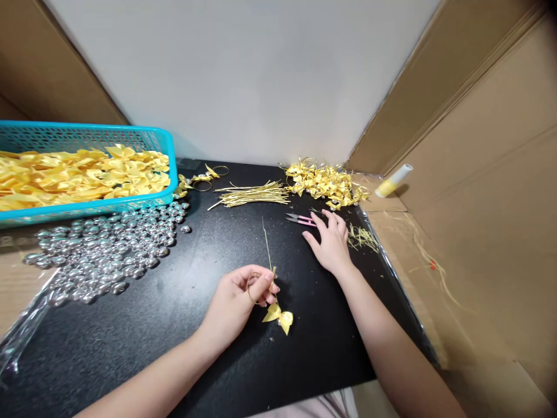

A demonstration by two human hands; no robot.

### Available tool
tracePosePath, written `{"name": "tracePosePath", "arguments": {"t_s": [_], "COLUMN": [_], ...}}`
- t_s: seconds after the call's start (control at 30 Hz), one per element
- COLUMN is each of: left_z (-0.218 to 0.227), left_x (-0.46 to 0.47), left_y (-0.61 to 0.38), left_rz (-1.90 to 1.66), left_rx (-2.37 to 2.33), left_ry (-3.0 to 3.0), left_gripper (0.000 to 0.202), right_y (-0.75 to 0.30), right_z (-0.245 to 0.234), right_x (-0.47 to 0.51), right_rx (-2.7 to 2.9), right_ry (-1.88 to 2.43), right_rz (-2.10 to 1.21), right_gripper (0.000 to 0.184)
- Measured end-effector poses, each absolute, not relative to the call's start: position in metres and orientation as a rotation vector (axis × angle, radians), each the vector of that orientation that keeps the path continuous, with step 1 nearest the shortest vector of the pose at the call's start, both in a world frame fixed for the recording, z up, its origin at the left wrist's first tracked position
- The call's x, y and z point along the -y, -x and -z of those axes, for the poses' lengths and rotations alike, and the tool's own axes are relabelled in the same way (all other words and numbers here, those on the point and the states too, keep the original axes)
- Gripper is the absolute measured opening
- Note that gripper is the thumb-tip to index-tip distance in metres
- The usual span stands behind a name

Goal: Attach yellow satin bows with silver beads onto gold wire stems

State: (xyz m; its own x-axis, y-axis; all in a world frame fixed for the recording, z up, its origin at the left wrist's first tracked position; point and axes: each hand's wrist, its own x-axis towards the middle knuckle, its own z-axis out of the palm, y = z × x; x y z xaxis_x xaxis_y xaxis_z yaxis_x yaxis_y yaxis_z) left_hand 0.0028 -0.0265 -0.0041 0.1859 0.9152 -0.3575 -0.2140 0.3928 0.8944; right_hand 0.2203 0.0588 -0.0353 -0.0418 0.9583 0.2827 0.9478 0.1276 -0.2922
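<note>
My left hand (pixel 246 296) is closed in a pinch on a yellow ribbon bow (pixel 278 317) tied with a thin gold wire (pixel 268 247) that sticks up toward the back. My right hand (pixel 331 238) lies flat on the black table with fingers spread, fingertips next to small pink-handled snips (pixel 300 219). A bundle of gold wire ties (pixel 252 194) lies behind the snips. A heap of finished yellow bows (pixel 326 183) sits at the back right.
A teal basket (pixel 169 157) full of yellow ribbon bows stands at the left. Several silver beads (pixel 108 247) spread in front of it. Gold rings (pixel 202 183) lie near the basket. Wire trimmings (pixel 363 237) and a small tube (pixel 394 180) are at the right. Cardboard walls enclose both sides.
</note>
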Motion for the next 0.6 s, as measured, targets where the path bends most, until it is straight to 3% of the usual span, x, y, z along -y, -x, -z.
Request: {"name": "tracePosePath", "arguments": {"t_s": [0.23, 0.6], "left_z": [0.005, -0.002], "left_x": [0.026, 0.027], "left_y": [-0.005, 0.003], "left_rz": [-0.937, -1.043], "left_rx": [-1.100, -1.085], "left_ry": [-0.847, -0.890], "left_gripper": [0.033, 0.026], "right_y": [-0.210, -0.188], "right_z": [0.031, -0.001], "right_x": [-0.060, -0.006], "right_rx": [1.900, 1.852], "right_ry": [1.725, 1.134], "right_rz": [-0.121, -1.106], "right_gripper": [0.013, 0.026]}}
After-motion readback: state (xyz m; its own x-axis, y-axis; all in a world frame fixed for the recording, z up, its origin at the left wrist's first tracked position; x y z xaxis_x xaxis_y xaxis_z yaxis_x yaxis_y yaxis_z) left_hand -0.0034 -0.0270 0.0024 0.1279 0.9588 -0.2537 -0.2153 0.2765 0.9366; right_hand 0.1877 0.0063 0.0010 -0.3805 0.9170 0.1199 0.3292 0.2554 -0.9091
